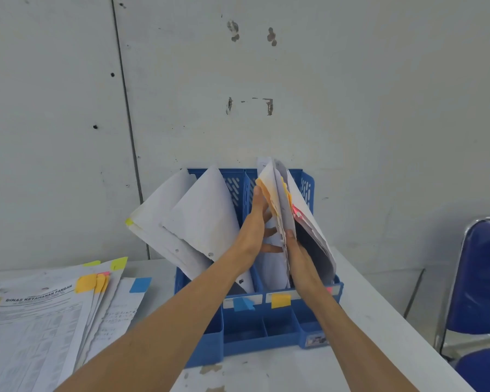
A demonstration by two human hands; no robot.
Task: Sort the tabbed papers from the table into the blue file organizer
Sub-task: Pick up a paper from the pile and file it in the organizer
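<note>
The blue file organizer (280,326) stands on the table against the wall, with blue and orange tabs stuck on its front labels. White papers lean out of its left slots (187,222). A sheaf with orange tabs (276,199) stands in the orange-labelled slot. My left hand (255,222) lies flat with straight fingers against the left face of that sheaf. My right hand (300,261) presses on its right side, thumb along the paper edge. Papers with a pink tab (308,224) curl in the rightmost slot. A stack of tabbed papers (54,306) lies flat at the left.
A white wall rises right behind the organizer. A blue chair with a metal frame (481,292) stands at the right, beyond the table's right edge (393,321). Bare tabletop (266,372) shows in front of the organizer.
</note>
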